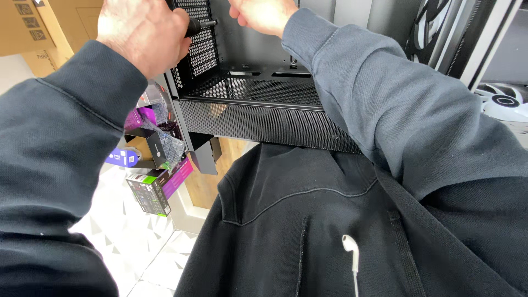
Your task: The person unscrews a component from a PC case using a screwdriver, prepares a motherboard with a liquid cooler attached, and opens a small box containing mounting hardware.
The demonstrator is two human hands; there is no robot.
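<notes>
Left hand (144, 34) curled into a closed fist around a dark tool handle (193, 26) — likely a screwdriver, its thin shaft pointing right toward the perforated side panel (202, 52) of a black computer case (258, 118). Fingers wrapped fully; no gap visible. Right hand (263, 15) raised at the top edge of the view, fingers bent inward and loosely closed, close to the case's inner wall; the fingertips are cut off by the frame edge, so whether it pinches anything cannot be told. The case sits directly in front of the person, just above the lap, with its mesh floor (258, 89) and fine-mesh lower shroud facing the camera. Both arms wear dark sleeves (385, 93); a dark hooded sweatshirt fills the lower frame, with a white earbud (350, 247) hanging against it. Below left of the case — several boxes (151, 190), black, purple and green, stacked on a pale patterned floor (129, 231). Cardboard box (33, 27) at upper left. White fan-like parts (503, 104) at far right, well apart from the hands.
</notes>
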